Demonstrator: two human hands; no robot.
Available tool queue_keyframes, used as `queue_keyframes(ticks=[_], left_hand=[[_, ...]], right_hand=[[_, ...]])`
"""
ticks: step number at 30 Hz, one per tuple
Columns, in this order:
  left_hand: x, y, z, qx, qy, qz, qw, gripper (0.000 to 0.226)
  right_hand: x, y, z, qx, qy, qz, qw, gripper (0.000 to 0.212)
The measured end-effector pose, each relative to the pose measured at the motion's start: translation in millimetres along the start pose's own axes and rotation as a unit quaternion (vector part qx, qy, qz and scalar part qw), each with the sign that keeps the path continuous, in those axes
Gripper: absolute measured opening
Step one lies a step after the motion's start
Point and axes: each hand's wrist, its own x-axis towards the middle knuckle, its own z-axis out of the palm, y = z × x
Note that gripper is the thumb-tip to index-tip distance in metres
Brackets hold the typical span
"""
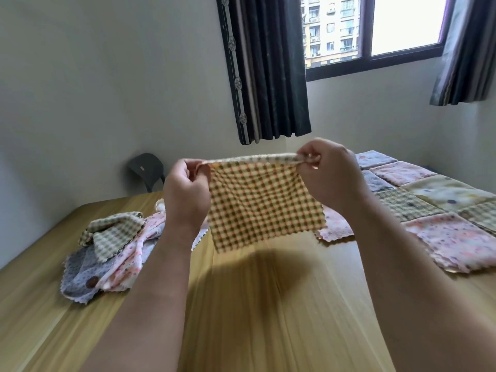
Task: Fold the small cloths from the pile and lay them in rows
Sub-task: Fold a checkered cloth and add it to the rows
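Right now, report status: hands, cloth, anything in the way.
Left hand, right hand pinching top corners of checked cloth, held above table. Pile left, rows right. Nothing in the way.

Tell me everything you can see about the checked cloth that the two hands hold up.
The checked cloth is a small square piece of soft, towel-like fabric with a yellow, brown and reddish check and a zigzag-cut edge. It hangs spread out above the table, facing the camera, its top edge slightly rolled. The left hand pinches its upper left corner, the right hand its upper right corner. Its lower edge hangs loose; its shadow falls on the wood.
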Motion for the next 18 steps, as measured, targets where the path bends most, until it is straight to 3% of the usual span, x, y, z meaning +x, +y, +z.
queue_keyframes(ticks=[5, 8, 11, 14, 18], left_hand=[[-7, 1, -9, -0.061, -0.026, 0.028, 0.997, 0.012], [-4, 1, -16, 0.031, -0.079, -0.002, 0.996, 0.012], [5, 3, -25, 0.164, -0.159, -0.054, 0.972, 0.023], [4, 11, -29, 0.247, -0.277, -0.134, 0.919, 0.018], [-2, 13, -31, 0.390, -0.429, -0.174, 0.796, 0.009]], right_hand=[[-3, 2, -2, 0.006, -0.015, 0.003, 1.000, 0.017], [-3, 5, -3, -0.003, -0.085, 0.023, 0.996, 0.013], [-4, 7, -9, -0.024, -0.209, 0.073, 0.975, 0.015], [-7, 8, -15, -0.071, -0.357, 0.123, 0.923, 0.021], [-13, 7, -16, -0.139, -0.492, 0.153, 0.846, 0.018]])
